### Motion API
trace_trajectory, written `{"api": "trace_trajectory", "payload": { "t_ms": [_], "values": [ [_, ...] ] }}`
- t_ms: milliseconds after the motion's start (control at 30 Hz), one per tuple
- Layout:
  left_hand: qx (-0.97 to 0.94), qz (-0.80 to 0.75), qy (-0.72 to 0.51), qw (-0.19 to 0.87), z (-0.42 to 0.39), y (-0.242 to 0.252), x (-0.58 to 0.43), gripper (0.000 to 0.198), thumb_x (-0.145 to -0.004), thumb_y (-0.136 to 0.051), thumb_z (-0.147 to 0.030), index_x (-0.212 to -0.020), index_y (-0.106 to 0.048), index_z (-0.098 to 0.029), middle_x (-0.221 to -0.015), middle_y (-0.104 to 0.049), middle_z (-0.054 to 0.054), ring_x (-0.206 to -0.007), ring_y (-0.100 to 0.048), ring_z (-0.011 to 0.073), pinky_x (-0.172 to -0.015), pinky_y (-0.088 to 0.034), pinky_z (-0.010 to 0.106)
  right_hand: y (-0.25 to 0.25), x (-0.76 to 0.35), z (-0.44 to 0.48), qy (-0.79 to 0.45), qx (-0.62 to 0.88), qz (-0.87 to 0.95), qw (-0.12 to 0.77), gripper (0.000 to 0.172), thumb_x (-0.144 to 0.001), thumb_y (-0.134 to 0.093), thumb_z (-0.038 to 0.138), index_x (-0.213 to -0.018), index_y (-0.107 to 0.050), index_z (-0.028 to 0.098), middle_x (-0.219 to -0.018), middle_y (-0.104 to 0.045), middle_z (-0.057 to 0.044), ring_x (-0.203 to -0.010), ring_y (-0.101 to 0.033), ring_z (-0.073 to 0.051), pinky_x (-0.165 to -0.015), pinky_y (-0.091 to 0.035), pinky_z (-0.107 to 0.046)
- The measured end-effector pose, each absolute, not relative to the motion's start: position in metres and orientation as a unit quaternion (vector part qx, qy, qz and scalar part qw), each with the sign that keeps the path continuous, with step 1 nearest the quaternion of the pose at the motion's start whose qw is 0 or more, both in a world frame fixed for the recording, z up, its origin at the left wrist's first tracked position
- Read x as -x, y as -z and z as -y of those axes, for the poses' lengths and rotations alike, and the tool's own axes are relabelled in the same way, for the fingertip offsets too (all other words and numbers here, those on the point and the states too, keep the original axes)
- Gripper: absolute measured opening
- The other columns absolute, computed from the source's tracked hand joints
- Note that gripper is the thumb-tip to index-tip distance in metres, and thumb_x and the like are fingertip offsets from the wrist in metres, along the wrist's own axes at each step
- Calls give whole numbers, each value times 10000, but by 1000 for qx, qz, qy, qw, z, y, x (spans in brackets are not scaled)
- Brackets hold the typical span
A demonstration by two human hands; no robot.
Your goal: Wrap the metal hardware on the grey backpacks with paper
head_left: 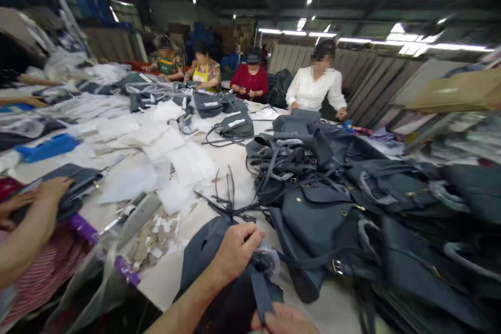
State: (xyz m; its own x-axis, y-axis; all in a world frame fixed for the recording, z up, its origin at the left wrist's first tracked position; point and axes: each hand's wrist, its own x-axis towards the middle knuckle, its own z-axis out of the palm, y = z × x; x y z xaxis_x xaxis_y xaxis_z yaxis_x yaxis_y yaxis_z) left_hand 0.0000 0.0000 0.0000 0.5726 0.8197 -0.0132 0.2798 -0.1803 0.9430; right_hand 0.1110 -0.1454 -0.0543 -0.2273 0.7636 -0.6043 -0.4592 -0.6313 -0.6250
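Note:
A dark blue-grey bag (203, 250) lies at the table's near edge, right in front of me. My left hand (239, 249) is closed on the upper part of this bag, thumb against the curled fingers; exactly which part it grips is hidden. Beside those fingers shows a bit of clear plastic wrap (270, 261). Lower down, my right hand (287, 319) pinches the end of a flat dark strap (261, 292) between thumb and fingers. Thin dark cords (225, 195) stretch over the table just beyond the bag.
Many similar dark bags (313, 219) are heaped on the right. White sheets (188, 159) cover the table's middle, with paper scraps (156, 240) nearer me. At left, a co-worker's hands (50, 190) rest on another bag. Several people sit or stand across the table.

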Motion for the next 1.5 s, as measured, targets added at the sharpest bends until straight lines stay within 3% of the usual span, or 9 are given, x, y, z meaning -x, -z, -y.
{"api": "trace_trajectory", "payload": {
  "t_ms": [133,233,433,633,733,867,1100,1333,1500],
  "values": [
    [-709,-387,-319,495,6,-9,0,242,-869,-483,-306,-658,-469,-189,-671,-449,-39,-629,-451,122,-631,-345,247,19,-82,95,-663,512,78,541,532,-499,-802,627,-625,-556,173,-428,-463,86,-321,-322,-18,-332,-214,-146],
    [-649,-419,-314,552,5,-8,5,184,-872,-485,-312,-990,-563,-195,-758,-522,-46,-503,-456,94,-552,-368,236,9,-71,78,-603,544,80,578,547,-502,-801,643,-579,-524,177,-410,-407,100,-342,-308,-20,-340,-214,-146],
    [-778,-371,-290,415,3,-18,9,174,-812,-557,-151,-657,-634,-160,-730,-568,15,-750,-542,161,-687,-399,258,20,-83,90,-635,555,163,512,626,-476,-755,755,-586,-513,188,-384,-364,113,-314,-257,-22,-323,-176,-163],
    [-894,-224,-348,170,40,-25,18,312,-949,-433,-232,-811,-709,-185,-621,-527,13,-581,-440,140,-547,-318,256,18,-111,109,-659,540,404,334,616,-760,-572,731,-560,-617,150,-390,-438,48,-320,-337,-42,-339,-189,-186],
    [-886,-206,-316,270,56,-14,28,290,-958,-433,-231,-953,-719,-183,-685,-579,28,-608,-510,132,-551,-371,226,20,-117,110,-631,567,400,347,665,-725,-545,784,-522,-593,153,-400,-452,35,-330,-354,-53,-346,-205,-193],
    [-750,-295,-355,474,63,-6,37,279,-888,-490,-165,-1061,-709,-165,-886,-651,79,-833,-623,169,-755,-482,252,17,-125,114,-691,498,355,386,438,-710,-734,580,-855,-681,169,-590,-588,32,-432,-435,-55,-396,-271,-169],
    [-437,-423,-361,707,60,-6,32,247,-706,-693,-267,-919,-625,-163,-626,-588,-35,-507,-547,101,-501,-448,208,12,-125,121,-678,529,282,426,420,-615,-818,479,-862,-719,154,-592,-624,11,-469,-529,-96,-399,-342,-177],
    [-450,-468,-238,722,67,0,36,236,-650,-676,-325,-731,-554,-139,-597,-632,9,-513,-582,104,-448,-436,170,18,-117,120,-681,467,247,508,543,-559,-876,346,-1053,-722,182,-764,-728,-22,-650,-648,-141,-592,-490,-226],
    [-542,-506,-157,652,68,-7,40,113,-687,-586,-253,-735,-533,-165,-548,-574,-40,-452,-543,89,-349,-343,130,23,-112,122,-631,518,213,537,499,-518,-869,303,-977,-730,168,-628,-661,25,-527,-565,-115,-495,-439,-215]
  ]
}}
